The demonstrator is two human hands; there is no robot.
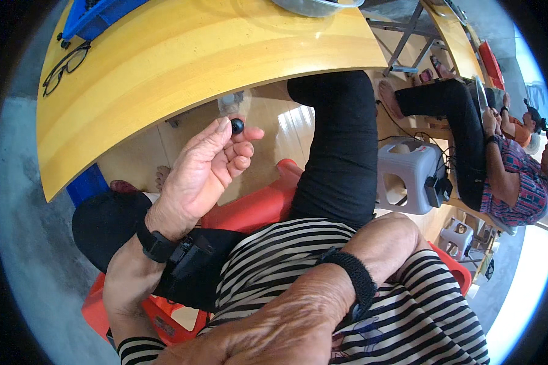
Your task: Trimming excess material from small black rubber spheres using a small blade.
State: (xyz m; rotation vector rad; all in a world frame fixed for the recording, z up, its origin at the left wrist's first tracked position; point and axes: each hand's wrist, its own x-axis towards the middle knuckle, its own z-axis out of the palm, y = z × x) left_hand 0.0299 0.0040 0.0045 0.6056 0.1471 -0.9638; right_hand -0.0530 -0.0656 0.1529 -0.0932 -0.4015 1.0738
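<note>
1. Head view: a black round piece is pinched between the thumb and fingers of the left hand, toward eleven o'clock from the centre; the palm is turned upward and the remaining fingers are loosely curled.
2. The black round piece is held clear of the desk, just outside its curved edge; the desktop is spread from nine o'clock round to one.
3. The right hand is seen at six o'clock, with its forearm laid across the body. Its fingers are cut off by the lower edge, so whether anything is gripped cannot be told. The two hands are well apart.
4. A black wristwatch is worn on the left wrist at eight o'clock, and a black wristband on the right at five.
5. On the desk, eyeglasses are laid at ten o'clock; a blue plastic crate is placed between ten and eleven, and a clear plastic bowl, partly cut off, near twelve.
6. A black-and-white striped shirt and black trousers are worn; a red plastic chair is partly covered by the body.
7. At three o'clock a grey plastic stool is seen, and farther out a person in a plaid shirt.
</note>
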